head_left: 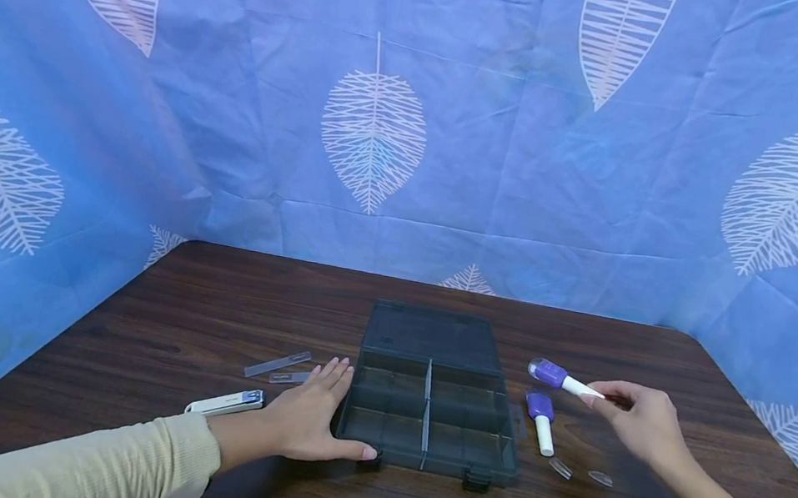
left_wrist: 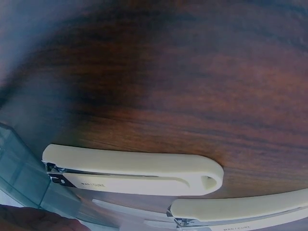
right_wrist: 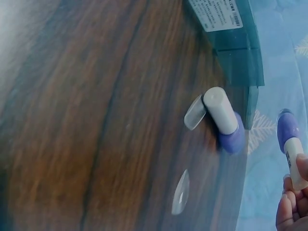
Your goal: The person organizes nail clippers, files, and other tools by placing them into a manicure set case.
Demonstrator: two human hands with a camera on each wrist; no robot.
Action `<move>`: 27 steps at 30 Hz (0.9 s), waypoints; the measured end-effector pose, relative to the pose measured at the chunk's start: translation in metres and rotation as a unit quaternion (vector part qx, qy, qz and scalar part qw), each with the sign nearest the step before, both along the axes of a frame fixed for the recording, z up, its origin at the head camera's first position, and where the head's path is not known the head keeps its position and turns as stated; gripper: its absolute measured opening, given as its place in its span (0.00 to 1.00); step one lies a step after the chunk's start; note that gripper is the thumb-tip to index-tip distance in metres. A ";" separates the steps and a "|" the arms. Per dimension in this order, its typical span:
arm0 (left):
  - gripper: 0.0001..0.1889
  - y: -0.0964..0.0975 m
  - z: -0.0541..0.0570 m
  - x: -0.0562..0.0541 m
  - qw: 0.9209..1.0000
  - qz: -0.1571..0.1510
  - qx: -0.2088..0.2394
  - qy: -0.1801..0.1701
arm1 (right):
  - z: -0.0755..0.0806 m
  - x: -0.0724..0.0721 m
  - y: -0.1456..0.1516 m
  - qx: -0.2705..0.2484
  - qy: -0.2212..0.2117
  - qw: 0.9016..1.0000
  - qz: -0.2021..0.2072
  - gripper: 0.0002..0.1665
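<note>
Purple is the bottle (head_left: 563,381) we see the right hand (head_left: 645,416) pinch toward the worktop's right edge (head_left: 727,402); the left hand (head_left: 308,418) lies straight-fingered alongside the case (head_left: 468,443).

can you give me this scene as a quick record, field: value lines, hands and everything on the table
left hand: against left side of divided box
right hand: pinching held bottle's white cap
held bottle: purple, above table
box: lid open
second bottle: purple, white cap, lying right of box
clear nail tips: two, near second bottle
clippers: two, seen in left wrist view
clear strips: two, left of box
table: dark wood-grain
</note>
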State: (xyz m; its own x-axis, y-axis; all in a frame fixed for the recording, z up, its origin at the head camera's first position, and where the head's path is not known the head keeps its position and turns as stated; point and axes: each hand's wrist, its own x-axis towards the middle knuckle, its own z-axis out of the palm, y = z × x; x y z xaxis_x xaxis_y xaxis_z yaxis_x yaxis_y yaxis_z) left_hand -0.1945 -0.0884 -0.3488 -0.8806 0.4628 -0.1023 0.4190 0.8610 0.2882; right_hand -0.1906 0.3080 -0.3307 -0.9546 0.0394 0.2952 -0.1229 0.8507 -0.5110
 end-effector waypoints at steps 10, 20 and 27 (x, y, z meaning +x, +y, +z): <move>0.55 -0.001 0.000 0.000 1.000 -0.001 0.004 -0.003 | 0.005 -0.006 -0.021 -0.019 0.003 0.999 0.031 0.12; 0.55 -0.001 -0.002 -0.001 1.000 -0.004 0.009 0.000 | 0.006 -0.014 -0.045 -0.040 0.001 0.996 0.080 0.10; 0.55 -0.001 -0.002 -0.001 1.000 -0.004 0.007 0.001 | 0.004 -0.018 -0.058 -0.045 -0.019 0.993 0.105 0.10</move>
